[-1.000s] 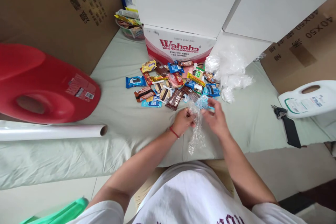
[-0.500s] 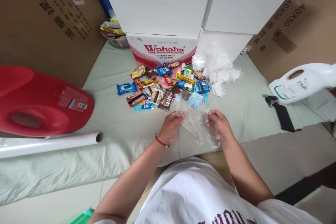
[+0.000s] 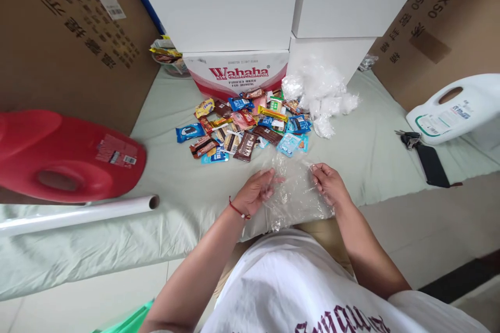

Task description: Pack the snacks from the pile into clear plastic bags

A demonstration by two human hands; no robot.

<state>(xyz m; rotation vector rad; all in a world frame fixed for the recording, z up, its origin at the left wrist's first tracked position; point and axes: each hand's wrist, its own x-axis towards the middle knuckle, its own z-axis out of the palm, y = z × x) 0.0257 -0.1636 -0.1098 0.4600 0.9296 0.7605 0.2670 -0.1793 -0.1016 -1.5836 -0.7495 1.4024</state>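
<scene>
Bag (image 3: 294, 195), clear plastic, crumpled: spread between both hands, bodyward of wrapped snacks (image 3: 245, 145); long axis unclear. Right hand (image 3: 329, 183): grip pinched on its edge. Left hand (image 3: 255, 191): against opposite side, pinch indiscernible; neither nearer. Beneath: pale cloth (image 3: 375, 161).

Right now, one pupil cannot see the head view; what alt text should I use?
Clear plastic is spread between a person's left hand and right hand, the right pinching its edge, over a green cloth. Beyond it lie wrapped snacks in front of a Wahaha box, with crumpled film to their right.
</scene>
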